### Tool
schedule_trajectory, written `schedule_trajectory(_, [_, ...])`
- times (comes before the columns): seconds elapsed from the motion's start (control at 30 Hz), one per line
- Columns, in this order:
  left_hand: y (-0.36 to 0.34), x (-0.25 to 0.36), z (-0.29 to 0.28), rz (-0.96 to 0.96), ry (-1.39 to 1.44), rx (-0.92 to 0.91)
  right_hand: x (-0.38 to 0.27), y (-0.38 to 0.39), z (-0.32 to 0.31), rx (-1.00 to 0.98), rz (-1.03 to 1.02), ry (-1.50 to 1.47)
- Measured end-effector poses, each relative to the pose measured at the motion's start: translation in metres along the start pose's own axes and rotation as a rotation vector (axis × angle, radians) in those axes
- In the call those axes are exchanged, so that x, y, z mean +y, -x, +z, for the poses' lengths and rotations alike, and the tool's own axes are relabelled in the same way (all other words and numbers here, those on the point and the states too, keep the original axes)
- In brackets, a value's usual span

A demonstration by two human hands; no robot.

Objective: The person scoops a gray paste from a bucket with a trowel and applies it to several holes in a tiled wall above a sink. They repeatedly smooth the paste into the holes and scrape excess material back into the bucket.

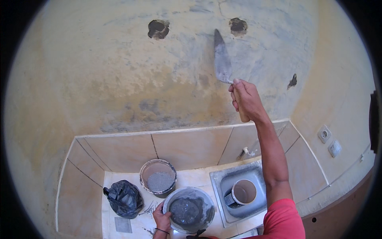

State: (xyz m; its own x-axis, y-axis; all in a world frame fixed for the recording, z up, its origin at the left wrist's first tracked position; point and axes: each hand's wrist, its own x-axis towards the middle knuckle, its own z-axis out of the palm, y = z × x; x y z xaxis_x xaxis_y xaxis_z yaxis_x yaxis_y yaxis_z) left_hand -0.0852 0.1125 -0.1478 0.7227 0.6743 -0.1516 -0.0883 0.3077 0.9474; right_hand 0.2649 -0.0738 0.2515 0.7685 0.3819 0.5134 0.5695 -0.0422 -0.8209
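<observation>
Trowel: the trowel [223, 59] was raised before the far wall [119, 71], its tip pointing up between the two holes, closer to the right one; whether the blade touched plaster could not be told.
Right hand: the right hand [247, 99] had its fingers curled round the handle, the thumb lying near the neck.
Left hand: the left hand [162, 219] pinched the near bowl's left rim, thumb inside; the other fingers were partly hidden.
Bowl: the bowl [209, 205] held wet grey mix [185, 211], a good amount unused.
Wall progress: grey smears covered patches, but the left hole [158, 29], right hole [238, 26] and a chipped gap [292, 81] farther right gaped dark, so the work seemed well short of finished.
Counter: left of the bowl sat a black bag [124, 199]; beyond it, a bucket [153, 167] of grey grains, crowding the space.
Sink: at right, the sink [217, 191] contained a tub [244, 191]; the right arm hid part of the basin.
</observation>
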Motion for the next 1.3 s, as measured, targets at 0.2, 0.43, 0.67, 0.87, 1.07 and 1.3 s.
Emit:
schedule_trajectory(0.2, [-0.001,-0.002,-0.002,-0.001,-0.021,0.008,0.000,-0.024,-0.017,0.275,-0.105,0.256])
schedule_trajectory(0.43, [-0.004,-0.005,-0.002,0.011,-0.012,-0.001,0.021,-0.058,-0.023,0.423,-0.285,0.792])
schedule_trajectory(0.67, [-0.002,0.002,0.003,-0.007,-0.002,0.004,0.018,-0.015,-0.009,0.316,-0.199,0.885])
schedule_trajectory(0.87, [-0.005,-0.004,0.002,0.007,0.039,-0.039,-0.008,-0.048,-0.028,0.467,-0.363,1.090])
schedule_trajectory(1.07, [-0.004,0.003,0.003,0.019,0.008,-0.027,-0.006,-0.054,-0.026,0.478,-0.231,1.058])
schedule_trajectory(1.3, [-0.004,-0.006,0.001,0.020,-0.028,-0.011,0.024,-0.053,-0.055,0.559,-0.114,0.897])
